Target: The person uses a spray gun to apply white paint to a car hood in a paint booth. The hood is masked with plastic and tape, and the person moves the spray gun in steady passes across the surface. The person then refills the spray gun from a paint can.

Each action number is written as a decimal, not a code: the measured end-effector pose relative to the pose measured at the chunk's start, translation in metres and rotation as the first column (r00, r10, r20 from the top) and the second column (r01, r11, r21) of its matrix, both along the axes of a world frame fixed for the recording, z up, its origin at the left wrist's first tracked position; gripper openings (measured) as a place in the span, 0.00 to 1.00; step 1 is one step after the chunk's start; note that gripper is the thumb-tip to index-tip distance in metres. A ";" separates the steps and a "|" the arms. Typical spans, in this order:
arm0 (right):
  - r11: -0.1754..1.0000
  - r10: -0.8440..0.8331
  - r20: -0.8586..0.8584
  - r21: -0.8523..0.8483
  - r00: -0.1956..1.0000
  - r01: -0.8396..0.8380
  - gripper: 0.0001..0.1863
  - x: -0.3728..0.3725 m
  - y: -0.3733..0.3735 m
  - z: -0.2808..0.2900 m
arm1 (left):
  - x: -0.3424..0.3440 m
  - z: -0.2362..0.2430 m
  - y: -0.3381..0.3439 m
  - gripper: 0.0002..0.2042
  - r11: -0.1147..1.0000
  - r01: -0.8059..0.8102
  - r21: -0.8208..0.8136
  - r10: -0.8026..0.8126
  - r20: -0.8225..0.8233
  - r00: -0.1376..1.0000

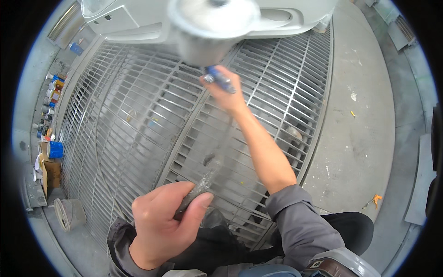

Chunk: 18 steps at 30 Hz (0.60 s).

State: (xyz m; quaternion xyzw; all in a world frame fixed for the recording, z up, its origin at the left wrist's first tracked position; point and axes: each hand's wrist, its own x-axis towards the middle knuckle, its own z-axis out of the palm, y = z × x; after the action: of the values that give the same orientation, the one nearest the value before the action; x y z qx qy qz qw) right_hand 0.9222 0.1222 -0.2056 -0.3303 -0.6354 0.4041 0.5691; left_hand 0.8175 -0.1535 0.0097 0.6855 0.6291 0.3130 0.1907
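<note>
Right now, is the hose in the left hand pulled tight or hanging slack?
Slack, it seems: the hose curves loosely from the left hand up to the right hand.

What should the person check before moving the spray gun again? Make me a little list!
1. Right hand has a firm hold on the spray gun: ok, fingers wrap the blue handle.
2. Left hand keeps the hose gathered: ok, it is pinched between thumb and fingers.
3. Hose runs free to the gun, no kinks: cannot tell, it is blurred midway.
4. Cup on the gun is closed: cannot tell, too blurred.
5. Grey panel is within reach ahead: ok, it sits just beyond the cup.
6. Footing on the floor grating: cannot tell, feet are hidden.
</note>
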 end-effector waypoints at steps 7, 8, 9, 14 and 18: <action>0.949 -0.286 -0.077 -0.161 0.955 0.272 0.09 0.137 0.024 -0.007 | 0.007 -0.016 0.009 0.10 0.992 0.118 0.041 -0.120 0.050 0.992; 0.932 -0.331 -0.058 -0.175 0.942 0.317 0.09 0.154 0.026 -0.006 | 0.009 -0.015 0.009 0.09 0.992 0.127 0.005 -0.127 0.063 0.990; 0.926 -0.353 -0.066 -0.170 0.933 0.338 0.10 0.169 0.026 -0.003 | 0.012 -0.014 0.010 0.09 0.990 0.138 -0.030 -0.136 0.076 0.988; 0.880 -0.468 -0.093 -0.144 0.879 0.453 0.13 0.235 0.036 0.006 | 0.024 -0.030 0.022 0.10 0.984 0.174 0.042 -0.176 0.041 0.984; 0.811 -0.579 -0.042 -0.129 0.814 0.571 0.13 0.270 0.043 0.020 | 0.034 -0.038 0.030 0.10 0.982 0.176 0.065 -0.177 0.015 0.984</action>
State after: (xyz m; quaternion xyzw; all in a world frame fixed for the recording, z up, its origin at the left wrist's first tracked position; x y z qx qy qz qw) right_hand 1.1923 0.1652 -0.1856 -0.5215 -0.4593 0.2602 0.6704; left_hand 0.8520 -0.1232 -0.0282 0.7410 0.5535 0.3217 0.2024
